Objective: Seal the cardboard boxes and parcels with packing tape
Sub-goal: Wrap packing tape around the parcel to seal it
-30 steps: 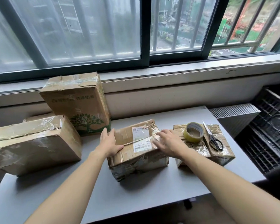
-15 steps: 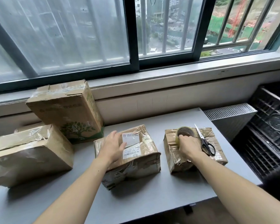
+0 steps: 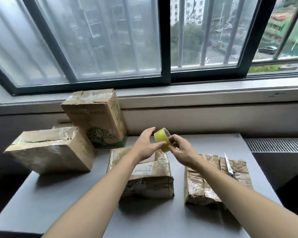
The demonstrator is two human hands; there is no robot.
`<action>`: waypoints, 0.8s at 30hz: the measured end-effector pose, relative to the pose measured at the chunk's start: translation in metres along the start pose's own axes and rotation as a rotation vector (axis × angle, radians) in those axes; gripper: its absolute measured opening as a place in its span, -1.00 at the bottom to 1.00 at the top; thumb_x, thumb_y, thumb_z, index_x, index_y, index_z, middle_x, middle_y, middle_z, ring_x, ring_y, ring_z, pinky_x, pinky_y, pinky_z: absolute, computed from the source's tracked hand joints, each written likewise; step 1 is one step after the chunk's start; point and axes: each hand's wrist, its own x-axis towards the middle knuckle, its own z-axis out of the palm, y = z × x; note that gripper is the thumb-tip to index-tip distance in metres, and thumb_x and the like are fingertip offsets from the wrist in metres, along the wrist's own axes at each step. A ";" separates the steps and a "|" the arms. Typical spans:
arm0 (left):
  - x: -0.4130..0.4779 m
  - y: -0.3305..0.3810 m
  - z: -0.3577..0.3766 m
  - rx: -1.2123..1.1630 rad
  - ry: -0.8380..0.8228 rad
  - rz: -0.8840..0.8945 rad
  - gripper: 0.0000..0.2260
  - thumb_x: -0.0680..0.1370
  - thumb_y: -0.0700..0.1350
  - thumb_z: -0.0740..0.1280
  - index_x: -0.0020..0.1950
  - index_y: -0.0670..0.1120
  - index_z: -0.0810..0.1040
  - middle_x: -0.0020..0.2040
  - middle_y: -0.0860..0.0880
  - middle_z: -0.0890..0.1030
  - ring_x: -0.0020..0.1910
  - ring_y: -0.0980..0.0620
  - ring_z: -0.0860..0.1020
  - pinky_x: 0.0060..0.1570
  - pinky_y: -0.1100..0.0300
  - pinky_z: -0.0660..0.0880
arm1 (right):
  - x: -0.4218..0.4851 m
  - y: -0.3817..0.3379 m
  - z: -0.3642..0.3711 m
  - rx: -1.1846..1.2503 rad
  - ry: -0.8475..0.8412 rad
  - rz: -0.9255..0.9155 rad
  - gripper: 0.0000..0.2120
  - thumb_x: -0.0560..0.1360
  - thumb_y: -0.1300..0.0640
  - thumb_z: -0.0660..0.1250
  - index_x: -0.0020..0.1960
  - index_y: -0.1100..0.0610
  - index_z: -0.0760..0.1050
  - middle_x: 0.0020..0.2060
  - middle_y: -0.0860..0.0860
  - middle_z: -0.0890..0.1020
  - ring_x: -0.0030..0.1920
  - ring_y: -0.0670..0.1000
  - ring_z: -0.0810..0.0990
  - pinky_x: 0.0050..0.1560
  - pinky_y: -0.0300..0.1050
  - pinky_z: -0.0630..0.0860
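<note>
We hold the yellow packing tape roll [image 3: 160, 137] above the brown cardboard parcel [image 3: 155, 177], left hand [image 3: 145, 146] gripping it, right hand [image 3: 181, 149] apparently pinching its edge.

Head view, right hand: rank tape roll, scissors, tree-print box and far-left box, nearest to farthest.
1. Tape roll: pinched in the right hand itself.
2. Scissors: off to its right, lying on the right-hand box.
3. Tree-print box: back left, standing upright.
4. Far-left box: farthest, left end of the group.
</note>
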 end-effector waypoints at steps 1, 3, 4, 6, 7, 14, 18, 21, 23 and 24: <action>0.001 0.001 -0.005 0.008 0.008 -0.009 -0.29 0.52 -0.01 0.46 0.56 -0.17 0.23 0.52 -0.07 0.30 0.50 0.02 0.28 0.29 0.46 0.08 | 0.001 -0.001 0.004 0.031 -0.032 -0.026 -0.79 0.60 0.32 0.27 -0.07 0.02 0.48 -0.20 -0.10 0.62 -0.18 -0.10 0.58 -0.08 -0.35 0.49; 0.000 -0.002 -0.015 0.036 0.017 -0.032 -0.31 0.53 0.03 0.45 0.56 -0.15 0.25 0.52 -0.06 0.32 0.48 0.03 0.30 0.26 0.45 0.12 | 0.003 -0.001 0.011 0.096 -0.086 -0.060 -0.85 0.61 0.31 0.27 0.01 0.10 0.53 -0.12 -0.02 0.68 -0.06 0.02 0.64 0.05 -0.18 0.55; -0.002 -0.004 -0.019 0.052 0.022 -0.047 -0.33 0.53 0.05 0.44 0.55 -0.13 0.28 0.49 -0.04 0.36 0.46 0.03 0.33 0.28 0.41 0.16 | 0.003 -0.002 0.015 0.118 -0.107 -0.071 -0.86 0.61 0.31 0.27 0.04 0.12 0.54 -0.09 0.01 0.69 -0.01 0.07 0.65 0.08 -0.09 0.56; -0.007 -0.011 -0.024 0.081 0.069 -0.050 -0.40 0.52 0.06 0.45 0.49 -0.12 0.40 0.41 -0.03 0.46 0.40 0.02 0.41 0.29 0.36 0.24 | 0.004 -0.001 0.024 0.156 -0.124 -0.077 -0.86 0.60 0.30 0.27 0.05 0.10 0.54 -0.07 0.02 0.68 0.01 0.13 0.64 0.10 0.02 0.55; -0.011 -0.014 -0.025 0.089 0.116 -0.038 -0.45 0.51 0.04 0.46 0.44 -0.12 0.46 0.36 -0.03 0.51 0.35 0.03 0.45 0.27 0.36 0.28 | 0.006 -0.001 0.029 0.173 -0.132 -0.075 -0.86 0.60 0.29 0.28 0.04 0.09 0.54 -0.07 0.02 0.69 0.01 0.14 0.64 0.10 0.03 0.55; -0.039 -0.034 -0.029 0.175 0.278 0.166 -0.77 0.64 -0.14 0.29 0.26 -0.09 0.62 0.18 0.02 0.64 0.17 0.10 0.56 0.23 0.33 0.41 | 0.011 -0.019 0.067 0.323 -0.136 -0.019 -0.92 0.61 0.21 0.32 0.06 0.22 0.53 -0.13 0.07 0.66 -0.16 -0.09 0.58 -0.10 -0.23 0.53; -0.043 -0.046 -0.043 0.174 0.331 0.260 -0.78 0.63 -0.15 0.28 0.23 -0.13 0.64 0.17 0.02 0.65 0.15 0.09 0.56 0.23 0.21 0.45 | 0.017 -0.033 0.082 0.404 -0.119 0.031 -0.93 0.62 0.17 0.32 0.04 0.17 0.54 -0.18 -0.01 0.65 -0.20 -0.14 0.57 -0.15 -0.27 0.49; -0.043 -0.054 -0.053 0.168 0.369 0.326 -0.79 0.60 -0.14 0.31 0.15 -0.14 0.68 0.12 0.01 0.66 0.12 0.08 0.56 0.20 0.26 0.43 | 0.022 -0.042 0.091 0.416 -0.080 0.086 -0.88 0.62 0.11 0.32 0.06 0.17 0.55 -0.15 0.03 0.69 -0.17 -0.11 0.61 -0.11 -0.20 0.53; -0.043 -0.060 -0.059 0.171 0.358 0.360 -0.82 0.58 -0.13 0.35 0.10 -0.14 0.70 0.08 0.01 0.65 0.09 0.10 0.53 0.19 0.32 0.40 | 0.024 -0.049 0.096 0.442 -0.064 0.148 -0.81 0.62 0.04 0.33 0.08 0.16 0.56 -0.10 0.08 0.72 -0.10 -0.02 0.64 -0.04 -0.08 0.55; -0.042 -0.063 -0.061 0.168 0.347 0.361 -0.84 0.57 -0.15 0.37 0.08 -0.14 0.71 0.06 0.01 0.64 0.07 0.10 0.52 0.17 0.33 0.40 | 0.025 -0.052 0.099 0.443 -0.054 0.169 -0.78 0.62 0.00 0.31 0.08 0.16 0.57 -0.10 0.08 0.71 -0.10 -0.01 0.63 -0.06 -0.07 0.53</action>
